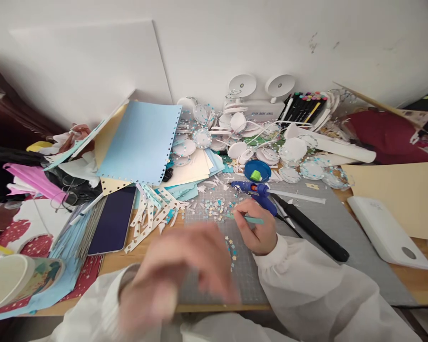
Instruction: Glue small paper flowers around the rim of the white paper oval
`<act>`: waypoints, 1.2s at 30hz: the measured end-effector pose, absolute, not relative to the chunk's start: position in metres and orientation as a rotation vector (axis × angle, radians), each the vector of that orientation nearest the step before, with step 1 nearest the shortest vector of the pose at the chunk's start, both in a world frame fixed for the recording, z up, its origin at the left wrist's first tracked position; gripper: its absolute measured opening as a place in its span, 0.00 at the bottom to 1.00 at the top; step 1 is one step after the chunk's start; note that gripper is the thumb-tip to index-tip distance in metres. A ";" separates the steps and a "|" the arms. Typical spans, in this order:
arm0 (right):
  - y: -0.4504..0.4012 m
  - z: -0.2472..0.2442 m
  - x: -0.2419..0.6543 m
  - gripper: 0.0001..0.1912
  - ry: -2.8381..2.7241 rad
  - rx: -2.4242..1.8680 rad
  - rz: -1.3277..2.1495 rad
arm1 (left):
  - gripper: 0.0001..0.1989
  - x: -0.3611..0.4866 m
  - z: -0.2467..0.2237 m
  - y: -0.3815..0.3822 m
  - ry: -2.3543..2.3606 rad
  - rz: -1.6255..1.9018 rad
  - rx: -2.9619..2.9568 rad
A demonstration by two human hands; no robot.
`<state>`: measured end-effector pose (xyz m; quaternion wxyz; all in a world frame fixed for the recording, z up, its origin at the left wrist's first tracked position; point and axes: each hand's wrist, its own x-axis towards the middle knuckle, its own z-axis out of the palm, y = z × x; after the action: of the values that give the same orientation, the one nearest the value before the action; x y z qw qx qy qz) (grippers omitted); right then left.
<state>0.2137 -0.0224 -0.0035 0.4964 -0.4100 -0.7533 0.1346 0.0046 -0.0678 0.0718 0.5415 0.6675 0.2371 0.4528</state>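
My right hand point(257, 232) rests on the grey cutting mat point(342, 223) and grips a thin teal tool point(251, 219) that lies sideways, its tip toward a scatter of tiny paper stars point(214, 209). My left hand point(180, 273) is raised close to the camera and blurred, above the mat's near edge; nothing shows in it, and I cannot tell how its fingers are set. A blue glue gun point(255, 191) lies just beyond my right hand.
A dark phone point(113, 219) lies left of the mat beside punched paper strips point(151, 216). Blue and cream sheets point(139, 142) are piled behind. White paper discs point(292, 149), a marker set point(305, 107), a black rod point(312, 230) and a white flat box point(387, 230) lie to the right.
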 end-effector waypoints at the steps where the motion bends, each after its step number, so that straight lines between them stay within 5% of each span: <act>1: -0.023 -0.002 0.214 0.06 -1.829 -1.003 0.332 | 0.23 0.008 0.071 -0.051 0.581 1.076 1.559; 11: -0.045 0.043 0.239 0.09 -2.162 -0.842 0.131 | 0.15 0.021 0.005 0.022 0.926 0.792 2.324; 17: -0.043 0.031 0.268 0.07 -2.039 -1.430 -0.173 | 0.25 0.025 0.001 0.021 0.937 0.429 2.684; 23: -0.019 0.011 0.270 0.21 -1.983 -1.762 -0.378 | 0.23 0.024 -0.003 0.021 0.954 0.417 2.726; 29: -0.010 -0.002 0.270 0.12 -2.086 -1.846 -0.351 | 0.23 0.023 -0.005 0.021 0.945 0.446 2.731; 36: 0.002 -0.004 0.281 0.13 -2.035 -1.928 -0.456 | 0.23 0.023 -0.006 0.021 0.964 0.419 2.737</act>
<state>0.2815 0.0019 -0.0045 0.1501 -0.6712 -0.7084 -0.1586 0.0231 0.0209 -0.0058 0.1046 0.9284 0.3269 0.1421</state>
